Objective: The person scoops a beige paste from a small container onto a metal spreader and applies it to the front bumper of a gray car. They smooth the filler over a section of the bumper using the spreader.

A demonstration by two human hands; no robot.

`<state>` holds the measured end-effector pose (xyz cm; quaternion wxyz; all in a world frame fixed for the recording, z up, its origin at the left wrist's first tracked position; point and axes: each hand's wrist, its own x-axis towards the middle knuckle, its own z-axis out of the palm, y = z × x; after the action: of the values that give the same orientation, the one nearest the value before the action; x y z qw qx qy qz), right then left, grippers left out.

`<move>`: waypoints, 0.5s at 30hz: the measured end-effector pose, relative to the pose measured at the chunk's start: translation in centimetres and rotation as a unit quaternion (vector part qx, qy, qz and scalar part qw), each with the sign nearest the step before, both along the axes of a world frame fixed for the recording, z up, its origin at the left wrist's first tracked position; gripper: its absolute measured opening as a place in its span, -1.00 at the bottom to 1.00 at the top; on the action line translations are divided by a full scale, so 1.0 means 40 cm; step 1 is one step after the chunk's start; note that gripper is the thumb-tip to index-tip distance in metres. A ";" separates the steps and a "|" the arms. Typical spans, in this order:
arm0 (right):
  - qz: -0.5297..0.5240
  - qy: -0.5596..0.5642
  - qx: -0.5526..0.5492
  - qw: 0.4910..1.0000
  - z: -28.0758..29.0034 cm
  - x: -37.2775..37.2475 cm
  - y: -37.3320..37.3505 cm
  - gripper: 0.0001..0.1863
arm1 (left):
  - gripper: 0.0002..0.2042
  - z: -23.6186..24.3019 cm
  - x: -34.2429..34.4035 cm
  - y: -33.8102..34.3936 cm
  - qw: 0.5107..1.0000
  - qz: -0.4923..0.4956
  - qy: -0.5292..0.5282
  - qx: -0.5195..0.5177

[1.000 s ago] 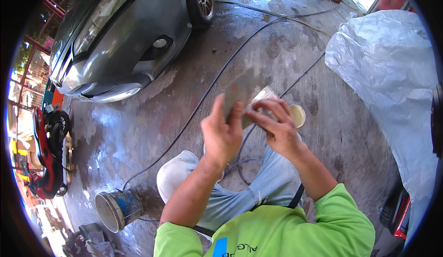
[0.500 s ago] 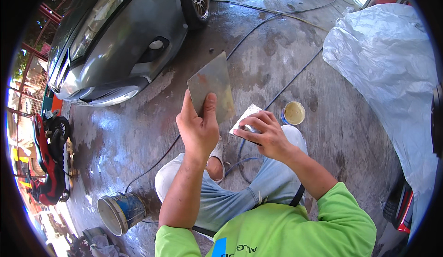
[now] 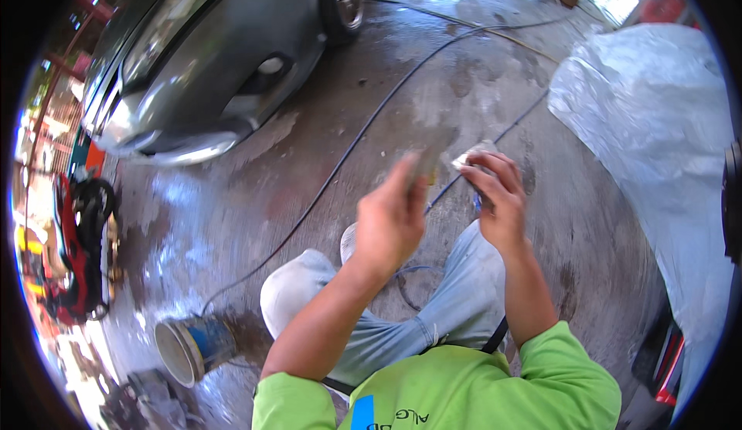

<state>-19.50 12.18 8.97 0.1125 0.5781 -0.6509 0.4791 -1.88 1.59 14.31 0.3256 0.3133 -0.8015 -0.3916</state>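
Observation:
My left hand (image 3: 390,221) is closed around a thin, flat grey plate (image 3: 434,152), now seen nearly edge-on and smeared by motion. To its right, my right hand (image 3: 502,198) grips a small flat white piece (image 3: 470,154) between thumb and fingers. The plate and the white piece are close together above the floor, in front of my knees; a narrow gap shows between them. Just a bit of blue (image 3: 477,200) shows behind my right hand, where the open can of cream-coloured paste is mostly hidden.
A dark grey car (image 3: 209,59) stands at the far left. A hose (image 3: 340,159) runs across the concrete floor. Near my left knee a blue-and-white bucket (image 3: 212,341) lies tipped. Plastic sheeting (image 3: 649,113) drapes the right side; a red motorcycle (image 3: 73,252) is at the left edge.
My left hand has swung right with the plate, turning it from face-on to nearly edge-on. My right hand has moved right and farther away, now covering most of the can.

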 end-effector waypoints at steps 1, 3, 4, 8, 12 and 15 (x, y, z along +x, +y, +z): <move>0.022 -0.019 0.011 1.000 0.000 0.022 0.004 -0.48 | -0.69 -0.024 -0.008 0.010 0.999 -0.013 0.027 -0.024; 0.060 -0.059 0.029 0.996 -0.010 0.072 0.013 -0.48 | -0.68 -0.028 -0.017 0.019 0.999 -0.021 0.050 -0.001; 0.075 -0.044 0.048 0.995 -0.026 0.092 0.016 -0.48 | -0.68 -0.027 -0.007 0.004 0.999 -0.012 0.053 0.002; 0.145 0.042 0.146 0.978 -0.024 0.105 0.031 -0.50 | -0.68 -0.002 0.002 -0.040 0.992 0.041 0.119 -0.008; 0.139 -0.028 -0.056 0.988 0.043 0.119 0.029 -0.52 | -0.71 -0.013 -0.008 -0.046 0.962 0.052 0.230 0.141; 0.134 -0.125 -0.094 0.979 0.035 0.125 -0.010 -0.49 | -0.73 -0.021 -0.018 -0.057 0.847 -0.006 0.339 0.409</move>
<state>-14.48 11.79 10.38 0.0189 0.5824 -0.5287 0.6172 -2.59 -0.70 13.47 0.4167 0.2609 -0.4106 -0.7679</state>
